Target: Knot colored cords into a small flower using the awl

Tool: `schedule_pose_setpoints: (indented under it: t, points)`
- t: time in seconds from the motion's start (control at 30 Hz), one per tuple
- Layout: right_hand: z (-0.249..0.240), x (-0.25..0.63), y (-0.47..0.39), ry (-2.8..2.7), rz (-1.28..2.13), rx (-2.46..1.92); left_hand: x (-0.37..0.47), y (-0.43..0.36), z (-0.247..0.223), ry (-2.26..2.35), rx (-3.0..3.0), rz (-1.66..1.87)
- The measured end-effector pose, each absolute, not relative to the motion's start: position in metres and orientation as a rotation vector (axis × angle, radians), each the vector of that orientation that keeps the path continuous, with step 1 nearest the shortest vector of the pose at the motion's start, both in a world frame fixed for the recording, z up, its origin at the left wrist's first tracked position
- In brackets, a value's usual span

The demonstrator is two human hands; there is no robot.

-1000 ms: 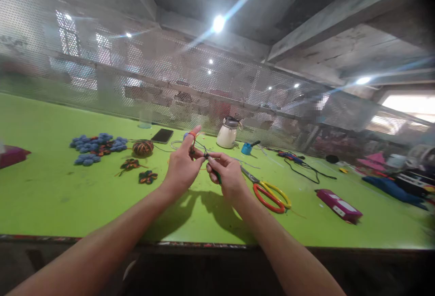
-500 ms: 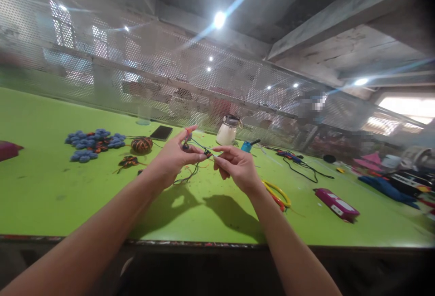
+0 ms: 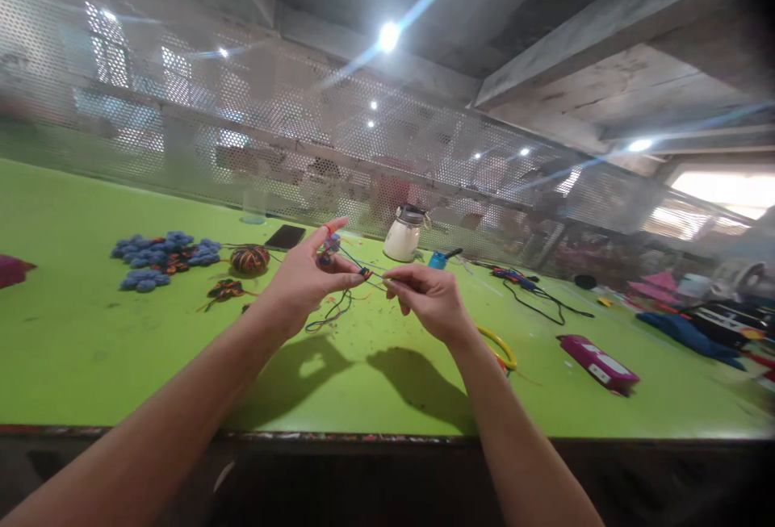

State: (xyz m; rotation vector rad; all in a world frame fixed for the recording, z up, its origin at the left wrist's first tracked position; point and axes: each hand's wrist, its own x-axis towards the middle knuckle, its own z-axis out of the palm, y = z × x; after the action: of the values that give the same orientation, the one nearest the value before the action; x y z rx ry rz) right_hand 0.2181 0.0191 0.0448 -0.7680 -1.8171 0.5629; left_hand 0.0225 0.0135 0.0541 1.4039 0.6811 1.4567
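Observation:
Above the green table (image 3: 199, 365), my left hand (image 3: 306, 281) pinches a small dark yarn piece (image 3: 365, 273) between thumb and finger. Its raised index finger has orange-red yarn round it, and a dark strand runs from there to the piece. My right hand (image 3: 427, 297) is closed in a pinch just right of the piece, on a thin tool or strand too fine to tell. Loose dark yarn (image 3: 330, 319) hangs below my left hand. A striped yarn ball (image 3: 249, 259) and a black-and-orange crocheted piece (image 3: 225, 290) lie left of that hand.
Blue crocheted flowers (image 3: 145, 278) and a phone (image 3: 286, 237) lie left. A cream jug (image 3: 403, 238) and blue container (image 3: 437, 260) stand behind my hands. To the right are a yellow ring (image 3: 501, 346), a magenta box (image 3: 598, 364), dark cords (image 3: 536, 305) and fabric (image 3: 690, 337).
My right hand has moved slightly right, away from my left, and the gap between their fingertips is wider. The small yarn piece stays in my left fingers.

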Motion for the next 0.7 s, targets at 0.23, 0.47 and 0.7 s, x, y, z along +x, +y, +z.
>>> schedule_pose_setpoints:
  t: [0.23,0.47,0.7]
  points:
    - [0.0462,0.2234,0.0189,-1.876,0.445,-0.785,0.0218,0.0141,0.0540,0.706,1.421,1.459]
    - [0.0489,0.2242,0.0168,-1.864,0.511,-0.810,0.0202,0.0161,0.0530,0.667,1.355,1.405]
    - [0.0510,0.2227,0.0148,-1.819,0.682,-0.831,0.0205,0.0162,0.0538,0.627,1.299,1.379]
